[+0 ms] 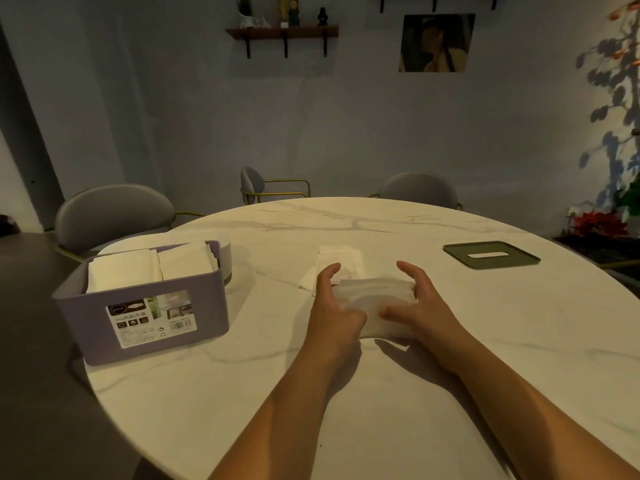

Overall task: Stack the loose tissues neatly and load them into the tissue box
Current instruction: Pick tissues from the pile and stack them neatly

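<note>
I am looking across a round marble table [398,226] that is filling the lower half of my view. Grey seats are standing round its far rim: a chair [114,216] at ten o'clock, a second chair [252,183] at twelve, turned side-on, and a third chair [419,190] at one. On the wall beyond, a shelf [282,32] is carrying small figurines [293,10] at twelve o'clock, and a picture [436,43] is hanging at one. A plant [609,81] is climbing the wall at three o'clock, with red flowers [594,225] sitting below it.
</note>
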A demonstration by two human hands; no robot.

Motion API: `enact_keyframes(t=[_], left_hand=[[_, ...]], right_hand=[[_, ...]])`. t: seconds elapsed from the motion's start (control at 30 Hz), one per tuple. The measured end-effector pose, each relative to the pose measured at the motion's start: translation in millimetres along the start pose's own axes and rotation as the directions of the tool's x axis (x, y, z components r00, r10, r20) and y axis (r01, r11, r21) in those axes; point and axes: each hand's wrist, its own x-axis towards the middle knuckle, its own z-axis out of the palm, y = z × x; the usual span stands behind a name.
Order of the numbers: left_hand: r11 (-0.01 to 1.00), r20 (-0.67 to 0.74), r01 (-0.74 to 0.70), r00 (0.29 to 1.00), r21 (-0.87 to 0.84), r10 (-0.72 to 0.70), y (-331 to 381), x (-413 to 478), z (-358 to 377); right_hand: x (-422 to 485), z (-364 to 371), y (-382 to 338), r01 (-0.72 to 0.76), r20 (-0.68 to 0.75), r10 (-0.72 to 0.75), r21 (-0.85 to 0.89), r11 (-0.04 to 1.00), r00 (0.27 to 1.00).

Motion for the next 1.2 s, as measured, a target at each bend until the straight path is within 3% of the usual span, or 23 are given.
enact_keyframes(t=[0.2, 0.47, 0.6, 0.87, 1.2], left_hand=[[0.995, 0.009, -0.017, 1.0, 0.1, 0.016, -1.0, 0.8, -0.1], [0.999, -0.109, -0.026, 0.994, -0.022, 0.023, 2.0, 0.3, -0.8], [0.999, -0.123, -0.031, 0.992, -0.037, 0.027, 4.3, -0.9, 0.0], [0.997, -0.114, -0.07, 0.991, -0.016, 0.067, -0.2, 5.2, 1.9], [0.999, -0.242, -0.045, 0.97, -0.019, 0.039, -12.9, 18.1, 1.9]], right_hand=[[1.1, 0.2, -1.1, 0.071, 0.02, -0.072, 0.025, 0.997, 0.997], [4.4, -25.2, 7.2, -0.065, 0.183, 0.062, 0.015, 0.998, 0.981], [4.7, -32.9, 8.7, -0.044, 0.247, 0.044, -0.004, 0.999, 0.968], [3.9, -21.1, 8.7, 0.097, 0.159, -0.086, -0.065, 0.993, 0.983], [2.1, -18.8, 2.9, 0.087, 0.091, -0.081, -0.069, 0.994, 0.993]])
